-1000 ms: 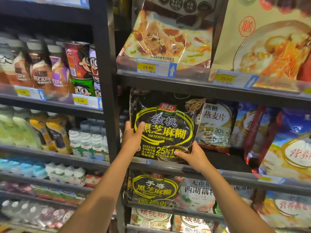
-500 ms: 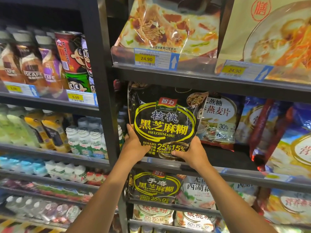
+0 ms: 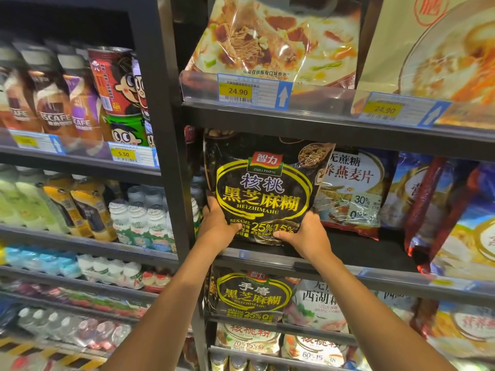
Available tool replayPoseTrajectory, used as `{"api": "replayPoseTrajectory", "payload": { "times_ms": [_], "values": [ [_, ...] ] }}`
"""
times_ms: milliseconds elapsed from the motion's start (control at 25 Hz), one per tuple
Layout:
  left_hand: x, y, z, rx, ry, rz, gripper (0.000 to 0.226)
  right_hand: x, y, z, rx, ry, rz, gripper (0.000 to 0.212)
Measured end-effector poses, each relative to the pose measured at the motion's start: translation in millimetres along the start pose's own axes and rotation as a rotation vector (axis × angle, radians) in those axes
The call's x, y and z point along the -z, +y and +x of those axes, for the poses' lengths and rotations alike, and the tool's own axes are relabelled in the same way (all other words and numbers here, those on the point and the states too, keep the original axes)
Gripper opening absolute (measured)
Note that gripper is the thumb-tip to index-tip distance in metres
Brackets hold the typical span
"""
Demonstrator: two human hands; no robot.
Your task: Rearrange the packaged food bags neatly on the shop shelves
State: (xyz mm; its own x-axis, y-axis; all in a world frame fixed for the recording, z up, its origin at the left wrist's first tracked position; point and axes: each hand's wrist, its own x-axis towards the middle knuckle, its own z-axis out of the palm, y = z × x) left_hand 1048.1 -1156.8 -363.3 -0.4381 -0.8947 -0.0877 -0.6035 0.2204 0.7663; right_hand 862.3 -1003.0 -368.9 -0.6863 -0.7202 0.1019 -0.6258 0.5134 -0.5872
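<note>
A black sesame-paste bag (image 3: 263,188) with yellow lettering stands upright at the left end of the middle shelf (image 3: 334,269). My left hand (image 3: 217,226) grips its lower left corner and my right hand (image 3: 308,234) grips its lower right corner. Just to its right leans a white oat-flakes bag (image 3: 353,191), partly behind the black bag. Further right lie blue and orange cereal bags (image 3: 455,210), tilted and overlapping.
A black upright post (image 3: 171,162) borders the bag's left side. Noodle packs (image 3: 278,41) fill the shelf above. A similar black bag (image 3: 251,295) stands on the shelf below. Drink bottles and cans (image 3: 80,103) line the left bay.
Both hands have slid lower on the black bag and pushed it deeper and more upright onto the shelf. The camera has moved closer and tilted down slightly.
</note>
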Motion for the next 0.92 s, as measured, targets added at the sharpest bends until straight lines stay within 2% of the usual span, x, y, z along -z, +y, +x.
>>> {"api": "replayPoseTrajectory", "payload": {
  "times_ms": [240, 400, 520, 720, 920],
  "values": [
    [5, -1, -11, 0.005, -0.024, -0.007, 0.126, 8, -4, -10, 0.004, -0.034, 0.037, 0.088],
    [5, -3, -22, -0.034, 0.001, -0.036, 0.131, 19, -7, -14, -0.036, -0.095, -0.009, 0.089],
    [4, -7, -34, -0.079, 0.023, -0.068, 0.130, 24, -1, -14, -0.031, -0.119, -0.045, 0.105],
    [-1, -5, -62, -0.171, 0.055, -0.051, 0.127, 49, 1, -38, -0.019, -0.132, -0.045, 0.084],
    [-15, 11, -102, -0.194, 0.105, 0.135, 0.119, 83, 32, -70, 0.003, -0.084, -0.133, 0.087]
  ]
}}
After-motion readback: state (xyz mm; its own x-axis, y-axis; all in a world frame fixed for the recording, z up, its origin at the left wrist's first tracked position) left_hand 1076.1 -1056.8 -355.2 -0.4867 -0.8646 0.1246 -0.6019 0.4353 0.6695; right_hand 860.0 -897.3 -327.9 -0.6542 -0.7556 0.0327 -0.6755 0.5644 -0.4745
